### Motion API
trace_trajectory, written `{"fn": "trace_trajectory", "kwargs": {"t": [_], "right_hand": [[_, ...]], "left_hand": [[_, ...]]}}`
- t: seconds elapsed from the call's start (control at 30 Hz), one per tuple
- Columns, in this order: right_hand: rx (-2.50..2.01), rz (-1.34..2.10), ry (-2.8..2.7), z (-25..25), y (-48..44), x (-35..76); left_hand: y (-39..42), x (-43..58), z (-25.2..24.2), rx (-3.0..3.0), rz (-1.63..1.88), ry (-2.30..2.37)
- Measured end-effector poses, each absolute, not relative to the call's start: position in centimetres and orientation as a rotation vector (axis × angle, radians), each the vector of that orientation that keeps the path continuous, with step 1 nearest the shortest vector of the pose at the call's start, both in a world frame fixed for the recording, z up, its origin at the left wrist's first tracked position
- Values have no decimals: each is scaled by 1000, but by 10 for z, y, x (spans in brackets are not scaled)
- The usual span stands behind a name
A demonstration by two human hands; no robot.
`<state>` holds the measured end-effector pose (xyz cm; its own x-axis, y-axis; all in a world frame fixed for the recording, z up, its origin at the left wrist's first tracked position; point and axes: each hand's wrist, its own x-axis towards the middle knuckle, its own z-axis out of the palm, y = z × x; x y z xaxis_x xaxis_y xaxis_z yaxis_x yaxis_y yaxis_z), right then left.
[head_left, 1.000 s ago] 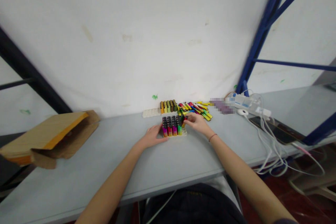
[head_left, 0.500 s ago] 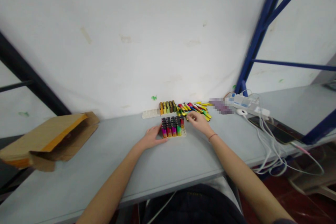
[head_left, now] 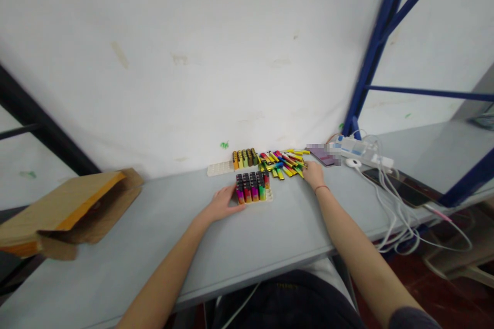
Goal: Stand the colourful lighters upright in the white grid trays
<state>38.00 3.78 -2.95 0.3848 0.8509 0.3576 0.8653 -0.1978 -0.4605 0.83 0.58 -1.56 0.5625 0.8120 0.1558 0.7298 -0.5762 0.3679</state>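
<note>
A block of upright disposable lighters (head_left: 250,188) with pink-to-green bodies and black tops stands in a white tray (head_left: 269,195). My left hand (head_left: 222,204) rests on the table with its fingers against the left side of this block. My right hand (head_left: 313,175) lies at the right end of a heap of loose yellow, red and green lighters (head_left: 280,164), holding nothing I can see. Behind the block, a row of upright yellow and brown lighters (head_left: 243,160) stands in a second white tray (head_left: 218,169).
The grey table (head_left: 154,236) holds a brown envelope with an orange strip (head_left: 77,211) at left. To the right lie a power strip (head_left: 355,146), a phone (head_left: 397,187) and tangled white cables (head_left: 393,226). A blue metal frame (head_left: 370,61) rises at the back right.
My right hand has moved right, away from the lighter block, to the far end of the loose heap. My left hand has stayed in place, and the view has shifted slightly.
</note>
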Motion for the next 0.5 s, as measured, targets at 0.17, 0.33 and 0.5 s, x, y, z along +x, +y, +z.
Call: {"fn": "trace_trajectory", "kwargs": {"t": [0.17, 0.33, 0.5], "right_hand": [[-1779, 56, -1270, -27, 41, 387], [-1531, 652, -1042, -15, 34, 370], [-1324, 846, -1228, -7, 23, 338]], "left_hand": [[4, 9, -13, 2524, 461, 1282], [4, 9, -14, 2531, 453, 1282], [4, 9, -13, 2524, 471, 1282]]}}
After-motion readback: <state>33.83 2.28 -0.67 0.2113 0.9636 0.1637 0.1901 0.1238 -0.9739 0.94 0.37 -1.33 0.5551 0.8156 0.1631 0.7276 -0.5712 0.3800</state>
